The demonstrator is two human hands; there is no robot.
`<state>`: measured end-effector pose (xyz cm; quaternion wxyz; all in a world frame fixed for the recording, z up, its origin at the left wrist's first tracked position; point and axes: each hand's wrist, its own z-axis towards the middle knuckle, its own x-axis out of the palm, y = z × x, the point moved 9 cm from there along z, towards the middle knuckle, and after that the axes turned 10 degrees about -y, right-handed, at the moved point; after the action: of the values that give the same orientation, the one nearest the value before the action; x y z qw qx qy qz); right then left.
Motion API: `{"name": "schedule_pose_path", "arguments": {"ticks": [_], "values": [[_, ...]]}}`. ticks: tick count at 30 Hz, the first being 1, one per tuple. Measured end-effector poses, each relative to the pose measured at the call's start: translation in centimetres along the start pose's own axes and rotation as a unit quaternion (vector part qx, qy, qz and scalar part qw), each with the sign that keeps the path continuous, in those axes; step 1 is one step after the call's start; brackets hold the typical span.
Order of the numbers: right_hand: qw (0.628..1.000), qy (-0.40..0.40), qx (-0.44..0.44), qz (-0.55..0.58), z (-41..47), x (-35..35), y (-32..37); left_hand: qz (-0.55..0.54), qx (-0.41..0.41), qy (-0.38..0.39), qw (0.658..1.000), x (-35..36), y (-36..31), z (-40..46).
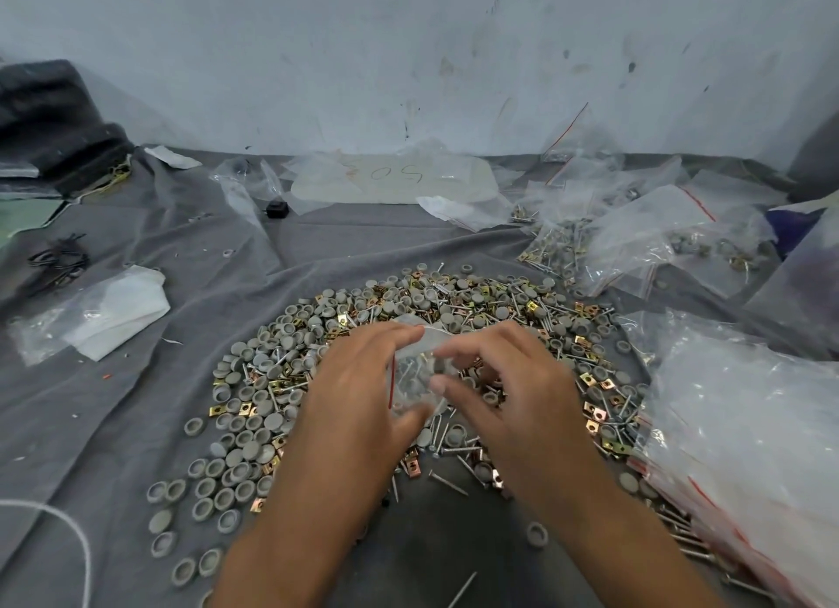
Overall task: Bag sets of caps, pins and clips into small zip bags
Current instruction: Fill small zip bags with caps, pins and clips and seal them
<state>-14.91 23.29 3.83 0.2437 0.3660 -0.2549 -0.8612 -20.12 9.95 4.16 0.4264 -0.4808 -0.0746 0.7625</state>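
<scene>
Both hands up over the heap of grey round plastic caps [254,407], left hand [363,380] and right hand [495,380] pinching a small clear red-striped zip bag [415,380] between curled fingers — feather-light, floppy, slippery film, probably best gripped at the stiffer zip edge.

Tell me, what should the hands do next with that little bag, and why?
Probably press the red zip strip shut. Both the left hand and right hand already hold the little bag above the pile, and pins and a grey cap seem to be inside, so closing looks next.
</scene>
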Motion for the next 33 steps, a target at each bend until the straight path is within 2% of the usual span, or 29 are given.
{"name": "schedule_pose_path", "arguments": {"ticks": [2, 5, 6, 10, 12, 19, 23, 33], "values": [[1.0, 0.004, 0.019, -0.002, 0.2, 0.8, -0.2, 0.0, -0.003, -0.005, 1.0, -0.2, 0.1, 0.1], [0.996, -0.065, 0.055, 0.032, 0.4, -0.3, -1.1, 0.013, -0.037, -0.038, 0.998, -1.3, 1.3, 0.4], [0.996, -0.055, 0.07, 0.023, 0.3, -0.1, -1.6, 0.017, -0.049, -0.057, 0.997, -1.9, 1.6, 0.6], [0.978, 0.161, 0.098, -0.089, -2.1, 4.6, -3.4, 0.013, -0.062, -0.087, 0.994, -2.9, 2.1, 0.7], [0.97, 0.192, 0.084, -0.12, -2.8, 5.8, -3.4, 0.017, -0.059, -0.08, 0.995, -2.8, 2.1, 0.6], [0.977, 0.142, 0.083, -0.136, -2.7, 7.0, -2.7, 0.022, -0.053, -0.071, 0.996, -2.2, 2.2, 0.5], [0.984, 0.122, 0.099, -0.089, -2.8, 7.8, -2.6, 0.018, -0.051, -0.063, 0.997, -2.0, 2.2, 0.5], [0.984, 0.14, 0.109, -0.014, -2.4, 7.4, -3.1, 0.028, -0.048, -0.063, 0.996, -2.1, 2.3, 0.5]]}}
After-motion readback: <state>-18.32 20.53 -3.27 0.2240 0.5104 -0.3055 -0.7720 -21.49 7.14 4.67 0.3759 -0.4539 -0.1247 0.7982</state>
